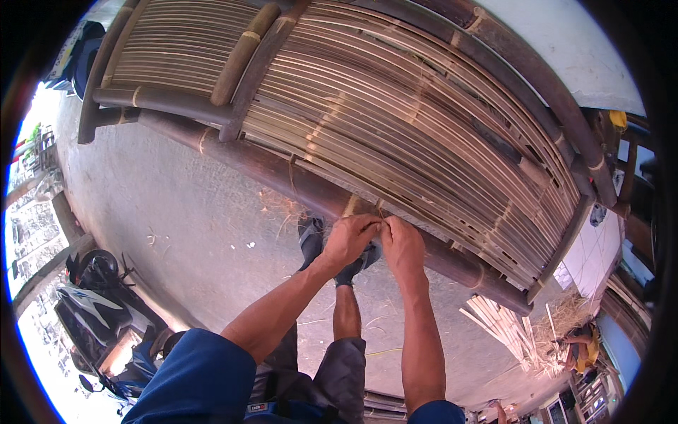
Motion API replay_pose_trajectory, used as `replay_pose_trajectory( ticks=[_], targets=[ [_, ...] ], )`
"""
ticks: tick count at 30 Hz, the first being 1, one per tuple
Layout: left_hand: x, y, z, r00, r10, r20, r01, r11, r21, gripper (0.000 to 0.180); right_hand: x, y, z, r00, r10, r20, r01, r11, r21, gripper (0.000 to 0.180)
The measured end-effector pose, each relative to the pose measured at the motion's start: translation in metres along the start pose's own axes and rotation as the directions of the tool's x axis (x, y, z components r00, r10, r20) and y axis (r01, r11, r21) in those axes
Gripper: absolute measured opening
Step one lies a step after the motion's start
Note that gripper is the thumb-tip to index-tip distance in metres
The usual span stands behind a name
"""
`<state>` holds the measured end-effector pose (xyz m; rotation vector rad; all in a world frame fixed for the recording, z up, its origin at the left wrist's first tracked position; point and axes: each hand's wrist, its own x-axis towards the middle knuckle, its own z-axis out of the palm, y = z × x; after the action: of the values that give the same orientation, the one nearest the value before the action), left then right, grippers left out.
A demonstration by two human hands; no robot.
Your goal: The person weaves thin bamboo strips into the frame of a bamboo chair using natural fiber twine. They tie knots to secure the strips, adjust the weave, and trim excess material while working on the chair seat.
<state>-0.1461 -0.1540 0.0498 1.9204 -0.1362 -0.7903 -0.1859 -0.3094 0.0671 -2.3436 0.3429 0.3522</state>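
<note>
A dark bamboo bench with a slatted seat (395, 120) stands in front of me. At its thick front pole (268, 173), my left hand (348, 239) and my right hand (402, 244) meet with fingers pinched close together. Between them a thin brown binding strip (381, 207) rises toward the seat edge; the fingers hide most of it. Further left, another thin tie (293, 177) loops around the same pole. Both my hands are closed, and the fingertips nearly touch.
My shoes (311, 240) are on the concrete floor below the pole. Loose fibres (279, 203) lie beside them. Light bamboo strips (501, 328) are piled at the lower right, near another person's arm (579, 339). A motorcycle (99, 311) stands at the left.
</note>
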Motion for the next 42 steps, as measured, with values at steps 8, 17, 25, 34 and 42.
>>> replay_pose_trajectory(
  ticks=[8,17,25,34,42],
  targets=[
    [-0.003,0.006,0.002,0.950,-0.311,-0.033,0.303,0.941,-0.154,0.026,0.008,-0.005,0.005,0.892,0.435,0.124,-0.422,0.701,0.575,0.028],
    [0.001,0.000,0.001,0.887,-0.444,0.128,0.438,0.718,-0.541,0.025,0.011,-0.001,0.027,0.758,0.431,0.489,-0.533,-0.022,0.846,0.015],
    [0.035,0.005,-0.028,0.797,-0.473,0.376,0.586,0.756,-0.292,0.023,0.009,0.007,0.028,0.903,0.300,0.308,-0.419,0.453,0.787,0.019],
    [0.024,0.010,-0.028,0.940,-0.254,0.227,0.272,0.961,-0.048,0.021,0.004,0.013,0.024,0.961,0.243,0.128,-0.273,0.796,0.540,0.014],
    [0.020,-0.003,-0.018,0.946,0.314,-0.076,-0.282,0.918,0.279,0.018,-0.005,-0.001,0.026,0.971,0.169,-0.171,-0.076,0.892,0.446,0.013]
  ],
)
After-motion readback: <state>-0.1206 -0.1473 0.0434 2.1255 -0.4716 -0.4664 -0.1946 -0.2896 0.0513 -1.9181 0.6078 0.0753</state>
